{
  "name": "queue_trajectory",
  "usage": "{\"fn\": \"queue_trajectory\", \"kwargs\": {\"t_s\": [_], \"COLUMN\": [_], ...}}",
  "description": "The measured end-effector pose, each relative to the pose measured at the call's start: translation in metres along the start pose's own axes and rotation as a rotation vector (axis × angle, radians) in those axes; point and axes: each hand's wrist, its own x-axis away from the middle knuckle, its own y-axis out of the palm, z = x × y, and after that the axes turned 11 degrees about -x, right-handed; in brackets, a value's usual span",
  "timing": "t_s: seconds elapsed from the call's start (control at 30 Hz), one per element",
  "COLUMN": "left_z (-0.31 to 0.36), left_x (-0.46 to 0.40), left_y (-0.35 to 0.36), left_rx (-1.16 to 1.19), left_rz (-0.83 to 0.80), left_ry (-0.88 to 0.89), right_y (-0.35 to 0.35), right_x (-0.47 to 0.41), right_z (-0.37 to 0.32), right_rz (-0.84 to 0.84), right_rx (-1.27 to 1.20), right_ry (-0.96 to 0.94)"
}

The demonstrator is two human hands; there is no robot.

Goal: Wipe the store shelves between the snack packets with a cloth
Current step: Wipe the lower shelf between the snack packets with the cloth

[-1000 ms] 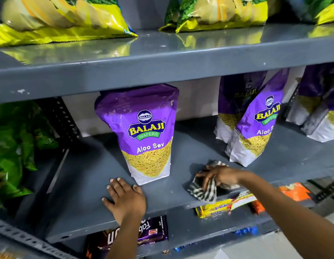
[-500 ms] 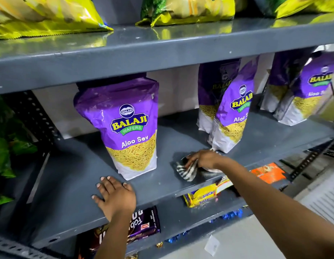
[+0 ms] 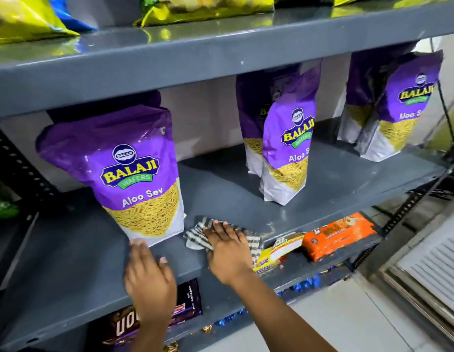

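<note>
Fingers [image 3: 218, 228] of right hand [image 3: 228, 252] press flat on cloth [image 3: 195, 237].

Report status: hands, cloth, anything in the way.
Left hand rests on shelf front, fingertips at the left Aloo Sev packet base. Right hand presses striped cloth flat on shelf. That packet stands right beside the cloth.

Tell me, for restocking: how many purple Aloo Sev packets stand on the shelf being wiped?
5: the left packet; centre front packet and centre rear packet; right front packet and right rear packet. A dark shape behind the left packet may be a sixth.
</note>
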Motion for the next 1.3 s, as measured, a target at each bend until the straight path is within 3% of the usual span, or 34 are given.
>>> {"fn": "queue_trajectory", "kwargs": {"t_s": [0.13,0.2,0.53,0.67,0.77,0.83,0.9,0.97,1.2,1.27,1.3], "left_z": [0.047,0.069,0.114,0.116,0.117,0.114,0.112,0.111,0.119,0.130,0.138], "left_x": [0.014,0.005,-0.018,-0.017,-0.018,-0.019,-0.019,-0.019,-0.019,-0.018,-0.017], "left_y": [0.007,0.010,0.035,0.033,0.036,0.037,0.039,0.039,0.037,0.036,0.036], "left_rx": [0.004,0.006,-0.112,-0.136,-0.139,-0.141,-0.137,-0.114,-0.076,-0.080,-0.069], "left_rz": [-0.059,-0.088,-0.299,-0.294,-0.294,-0.320,-0.336,-0.322,-0.334,-0.338,-0.333], "left_ry": [0.281,0.335,0.279,0.274,0.275,0.287,0.294,0.293,0.228,0.191,0.172], "right_y": [-0.020,-0.032,-0.090,-0.124,-0.099,-0.070,-0.052,-0.059,-0.140,-0.144,-0.139], "right_x": [0.004,0.010,0.054,0.074,0.047,0.028,0.020,0.024,0.057,0.048,0.043], "right_z": [0.028,0.043,0.122,0.128,0.088,0.060,0.054,0.076,0.173,0.169,0.158], "right_rz": [0.011,0.041,0.219,0.445,0.480,0.402,0.237,0.111,0.502,0.586,0.528], "right_rx": [0.041,0.059,0.114,0.062,0.071,0.105,0.113,0.082,0.139,0.152,0.128], "right_ry": [0.072,0.100,0.348,0.585,0.378,0.132,0.012,0.090,0.490,0.434,0.336]}}
